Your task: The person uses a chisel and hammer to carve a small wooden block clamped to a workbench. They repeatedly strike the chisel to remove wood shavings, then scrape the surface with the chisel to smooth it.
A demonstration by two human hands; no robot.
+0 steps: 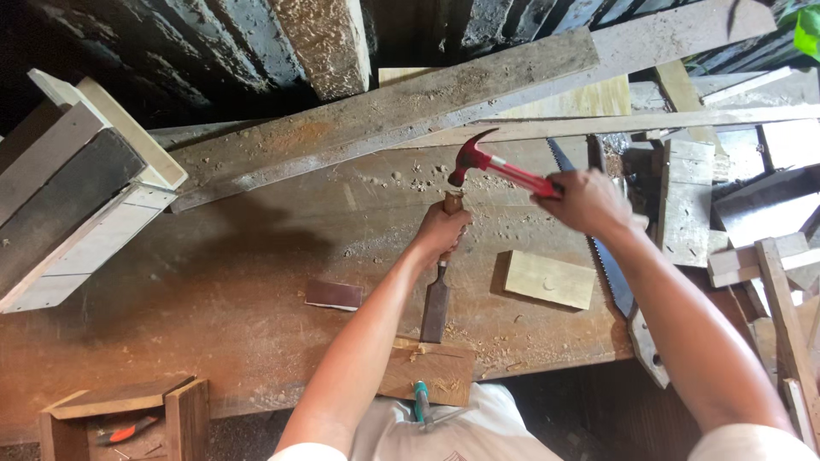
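My left hand (440, 232) grips the chisel (436, 299), blade set on the wood block (431, 373) at the bench (213, 290) edge; my right hand (585, 202) clenches the hammer (491, 164), head just above the handle. A glancing blow could strike my knuckles; the block looks unclamped and could shift.

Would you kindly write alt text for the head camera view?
A person's left hand holds a wooden-handled steel chisel against a small wooden block on a dusty wooden workbench, while the right hand holds a red claw hammer over the chisel's handle. A handsaw lies to the right.
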